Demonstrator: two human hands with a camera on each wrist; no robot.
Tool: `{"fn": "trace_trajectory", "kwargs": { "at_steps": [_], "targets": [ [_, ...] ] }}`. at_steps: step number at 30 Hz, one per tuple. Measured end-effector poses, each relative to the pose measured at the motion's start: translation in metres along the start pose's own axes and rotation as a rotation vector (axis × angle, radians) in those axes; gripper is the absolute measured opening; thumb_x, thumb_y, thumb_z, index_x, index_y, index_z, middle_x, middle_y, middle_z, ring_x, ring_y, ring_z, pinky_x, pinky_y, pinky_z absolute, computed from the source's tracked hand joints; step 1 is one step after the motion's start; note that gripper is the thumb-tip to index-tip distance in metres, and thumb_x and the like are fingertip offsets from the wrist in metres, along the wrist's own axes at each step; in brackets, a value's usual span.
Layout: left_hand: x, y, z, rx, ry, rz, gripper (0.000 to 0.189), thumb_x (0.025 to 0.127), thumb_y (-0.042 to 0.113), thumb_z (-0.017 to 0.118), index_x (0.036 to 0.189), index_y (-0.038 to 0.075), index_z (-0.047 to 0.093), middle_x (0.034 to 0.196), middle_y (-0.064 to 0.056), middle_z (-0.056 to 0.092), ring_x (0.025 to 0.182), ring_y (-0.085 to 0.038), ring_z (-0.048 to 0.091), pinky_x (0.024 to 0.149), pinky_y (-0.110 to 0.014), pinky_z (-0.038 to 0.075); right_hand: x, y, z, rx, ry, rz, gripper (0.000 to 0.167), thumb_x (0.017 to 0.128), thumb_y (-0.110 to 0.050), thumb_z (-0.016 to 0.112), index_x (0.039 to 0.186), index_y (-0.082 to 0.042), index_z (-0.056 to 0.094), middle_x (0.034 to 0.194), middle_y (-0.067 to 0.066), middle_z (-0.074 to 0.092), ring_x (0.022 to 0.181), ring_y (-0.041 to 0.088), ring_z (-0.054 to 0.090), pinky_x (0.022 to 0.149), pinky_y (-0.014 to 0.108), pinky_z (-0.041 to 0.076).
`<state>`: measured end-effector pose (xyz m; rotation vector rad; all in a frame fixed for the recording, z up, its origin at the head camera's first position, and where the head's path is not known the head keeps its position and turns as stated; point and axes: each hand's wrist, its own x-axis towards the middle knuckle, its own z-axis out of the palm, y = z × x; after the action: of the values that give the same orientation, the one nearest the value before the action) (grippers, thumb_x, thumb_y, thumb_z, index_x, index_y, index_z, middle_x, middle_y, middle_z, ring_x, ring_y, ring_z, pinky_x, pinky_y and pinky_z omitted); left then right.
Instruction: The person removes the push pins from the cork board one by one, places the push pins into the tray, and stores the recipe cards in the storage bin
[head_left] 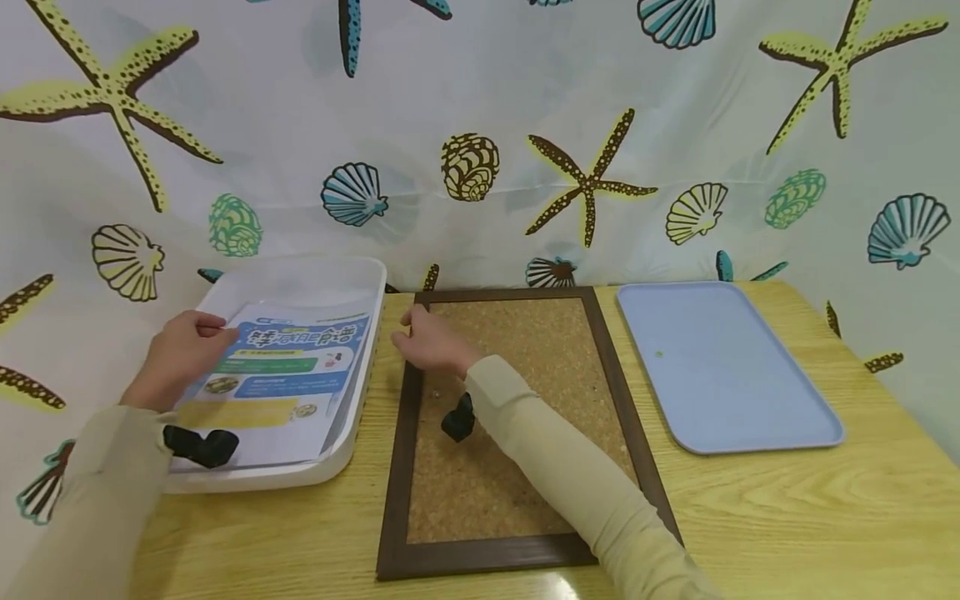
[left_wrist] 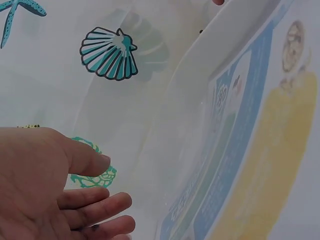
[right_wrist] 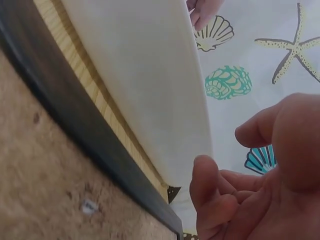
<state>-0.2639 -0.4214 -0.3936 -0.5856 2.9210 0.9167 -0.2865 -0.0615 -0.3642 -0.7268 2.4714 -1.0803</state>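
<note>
My left hand hovers at the left side of a white plastic tray, near the upper left corner of a printed sheet. In the left wrist view the thumb and fingers are apart with nothing between them. The sheet has blue, green and yellow blocks and lies on top of other white paper in the tray. My right hand is over the far left corner of a brown-framed corkboard, just right of the tray. Its fingers are loosely bent and hold nothing in the right wrist view.
A shallow light blue tray lies right of the corkboard on the wooden table. Behind stands a white curtain printed with shells and starfish. Black wrist cameras sit under both sleeves, the right one over the cork.
</note>
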Motion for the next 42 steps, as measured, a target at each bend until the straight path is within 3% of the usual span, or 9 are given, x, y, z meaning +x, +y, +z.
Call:
{"fn": "trace_trajectory", "kwargs": {
  "at_steps": [2, 5, 9, 12, 19, 25, 32, 38, 42],
  "targets": [
    [-0.003, 0.008, 0.002, -0.002, 0.0, 0.023, 0.078, 0.095, 0.056, 0.044, 0.143, -0.004, 0.031, 0.132, -0.029, 0.042, 0.107, -0.039, 0.046, 0.084, -0.045, 0.047, -0.001, 0.001, -0.003, 0.011, -0.003, -0.001, 0.046, 0.104, -0.026, 0.038, 0.142, 0.001, 0.035, 0.093, 0.01, 0.053, 0.065, 0.015, 0.044, 0.065, 0.028, 0.038],
    [-0.023, 0.035, 0.0, -0.015, -0.024, 0.041, 0.072, 0.097, 0.05, 0.044, 0.14, -0.007, 0.032, 0.132, -0.03, 0.042, 0.107, -0.039, 0.046, 0.079, -0.042, 0.048, -0.001, 0.003, -0.007, 0.033, 0.008, -0.004, 0.045, 0.104, -0.024, 0.039, 0.141, 0.002, 0.036, 0.09, 0.006, 0.05, 0.061, 0.012, 0.04, 0.063, 0.026, 0.037],
    [-0.059, 0.074, -0.006, -0.03, -0.081, 0.07, 0.066, 0.099, 0.04, 0.045, 0.137, -0.012, 0.031, 0.131, -0.034, 0.039, 0.106, -0.041, 0.046, 0.09, -0.051, 0.046, -0.004, 0.007, -0.011, 0.042, 0.022, -0.006, 0.043, 0.103, -0.023, 0.039, 0.138, 0.002, 0.04, 0.086, 0.005, 0.05, 0.06, 0.011, 0.039, 0.06, 0.026, 0.037],
    [-0.072, 0.09, -0.005, -0.015, -0.111, 0.101, 0.062, 0.1, 0.037, 0.043, 0.136, -0.012, 0.031, 0.129, -0.034, 0.04, 0.105, -0.041, 0.047, 0.095, -0.053, 0.043, -0.007, 0.011, -0.014, 0.054, 0.033, 0.0, 0.04, 0.103, -0.023, 0.039, 0.135, 0.002, 0.042, 0.099, 0.01, 0.057, 0.066, 0.011, 0.044, 0.065, 0.027, 0.041],
    [-0.078, 0.102, 0.002, 0.002, -0.142, 0.144, 0.062, 0.099, 0.035, 0.045, 0.136, -0.013, 0.03, 0.131, -0.034, 0.039, 0.107, -0.041, 0.046, 0.094, -0.051, 0.042, -0.014, 0.014, -0.015, 0.049, 0.042, 0.001, 0.039, 0.103, -0.024, 0.039, 0.134, 0.0, 0.041, 0.13, 0.018, 0.056, 0.092, 0.02, 0.06, 0.072, 0.03, 0.046],
    [-0.081, 0.118, 0.01, -0.027, -0.188, 0.16, 0.069, 0.099, 0.039, 0.045, 0.142, -0.01, 0.022, 0.137, -0.033, 0.037, 0.113, -0.041, 0.046, 0.096, -0.052, 0.041, -0.02, 0.017, -0.021, -0.017, 0.067, -0.007, 0.038, 0.103, -0.022, 0.039, 0.132, 0.001, 0.042, 0.116, 0.019, 0.061, 0.07, 0.015, 0.051, 0.063, 0.027, 0.04],
    [-0.083, 0.134, 0.02, -0.009, -0.235, 0.175, 0.072, 0.098, 0.042, 0.047, 0.143, -0.008, 0.021, 0.14, -0.031, 0.036, 0.116, -0.041, 0.044, 0.099, -0.052, 0.041, -0.026, 0.027, -0.034, -0.078, 0.06, 0.009, 0.039, 0.102, -0.02, 0.041, 0.134, 0.002, 0.043, 0.115, 0.019, 0.062, 0.08, 0.019, 0.058, 0.071, 0.031, 0.045],
    [-0.09, 0.148, 0.029, -0.028, -0.307, 0.343, 0.061, 0.1, 0.032, 0.048, 0.139, -0.011, 0.027, 0.138, -0.032, 0.038, 0.118, -0.044, 0.048, 0.09, -0.049, 0.047, -0.031, 0.049, -0.044, -0.076, 0.05, 0.049, 0.045, 0.102, -0.027, 0.04, 0.136, 0.002, 0.042, 0.117, 0.018, 0.062, 0.084, 0.02, 0.061, 0.072, 0.033, 0.048],
    [-0.095, 0.157, 0.035, -0.018, -0.308, 0.439, 0.055, 0.1, 0.025, 0.048, 0.135, -0.013, 0.032, 0.137, -0.035, 0.038, 0.119, -0.046, 0.046, 0.087, -0.05, 0.048, -0.041, 0.057, -0.053, -0.06, 0.056, 0.091, 0.045, 0.103, -0.025, 0.04, 0.138, 0.002, 0.04, 0.114, 0.017, 0.062, 0.078, 0.02, 0.058, 0.068, 0.032, 0.047]
  ]
}}
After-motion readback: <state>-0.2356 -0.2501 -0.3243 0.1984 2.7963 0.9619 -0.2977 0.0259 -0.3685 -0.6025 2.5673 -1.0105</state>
